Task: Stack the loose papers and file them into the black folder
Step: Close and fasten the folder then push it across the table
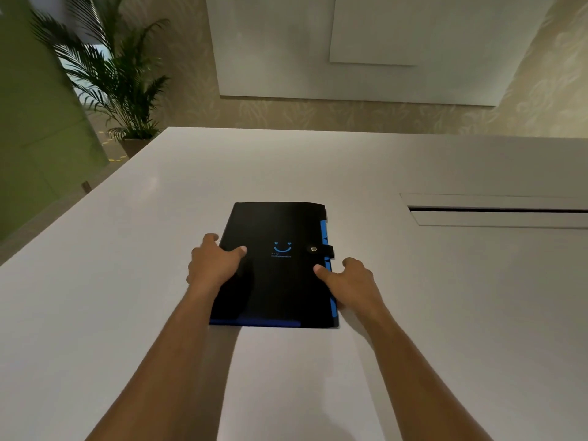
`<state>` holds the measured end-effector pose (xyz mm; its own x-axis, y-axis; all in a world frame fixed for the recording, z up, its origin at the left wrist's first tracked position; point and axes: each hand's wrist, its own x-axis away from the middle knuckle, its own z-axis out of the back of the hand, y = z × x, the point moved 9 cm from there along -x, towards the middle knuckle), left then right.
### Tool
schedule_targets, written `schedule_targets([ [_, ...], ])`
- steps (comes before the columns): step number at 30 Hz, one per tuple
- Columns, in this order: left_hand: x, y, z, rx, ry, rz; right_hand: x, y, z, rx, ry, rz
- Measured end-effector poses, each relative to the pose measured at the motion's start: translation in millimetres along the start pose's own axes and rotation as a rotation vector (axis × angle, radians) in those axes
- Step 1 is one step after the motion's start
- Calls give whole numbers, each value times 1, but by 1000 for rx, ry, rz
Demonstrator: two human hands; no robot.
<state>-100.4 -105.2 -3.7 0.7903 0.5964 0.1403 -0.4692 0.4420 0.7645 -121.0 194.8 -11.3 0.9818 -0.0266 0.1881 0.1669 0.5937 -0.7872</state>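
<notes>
A black folder (pixel 276 281) lies flat on a big white counter (pixel 127 281). It is closed. A small strap with a shiny round snap (pixel 313 248) holds it shut on its right side. A blue smiley face (pixel 282 247) is printed in the middle of the cover, with tiny blue words under it that are too small to read. Blue edges peek out along the right side and the near edge of the folder.

The left hand (pixel 211 264) holds the left edge of the folder. Its thumb lies on top of the cover and its fingers curl around the side. The right hand (pixel 351 281) holds the right edge the same way, with its thumb on the cover just below the snap and its fingers bent down beside the folder. Both bare arms reach in from the bottom of the view.

To the right, well apart from the folder, there is a long thin slot (pixel 496 210) cut into the counter. Past the far left corner of the counter stands a leafy green plant (pixel 117 81) in a pot. Behind the counter is a pale wall with large white panels (pixel 350 46).
</notes>
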Motion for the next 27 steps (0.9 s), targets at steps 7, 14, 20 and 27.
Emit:
schedule_targets([
  [7,-13,0,-16,398,-330,131,-8,10,-5,-501,-86,-89],
  [14,-20,37,-31,699,-318,26,-15,16,21,-890,-312,-57],
  [20,-23,80,-64,729,-383,-26,-38,9,55,-657,-261,34],
  [27,-37,143,-108,575,-584,-95,-105,11,101,-718,-39,21],
])
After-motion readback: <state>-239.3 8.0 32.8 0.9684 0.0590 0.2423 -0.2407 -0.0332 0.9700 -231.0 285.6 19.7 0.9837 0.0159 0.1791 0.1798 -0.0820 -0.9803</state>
